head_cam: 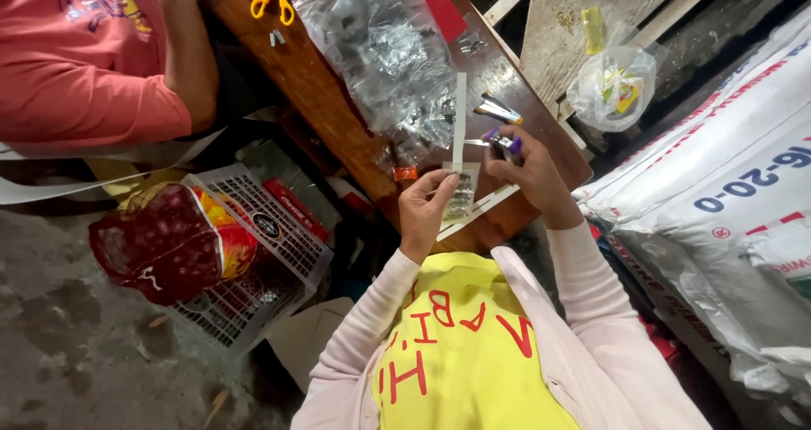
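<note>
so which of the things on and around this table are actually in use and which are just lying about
In use:
- small clear plastic packet with a white paper strip, pinched by the left hand
- small purple-and-silver stapler, in the right hand
- large clear plastic bag of small metal parts, probably the supply

Lying about:
- yellow-handled scissors
- flat red card
- knotted clear bag with colourful wrappers
- white sacks
- white plastic crate

Both arms bent inward, wrists close together; left hand [425,204] pinching with thumb and fingers, right hand [525,170] curled closed.
</note>
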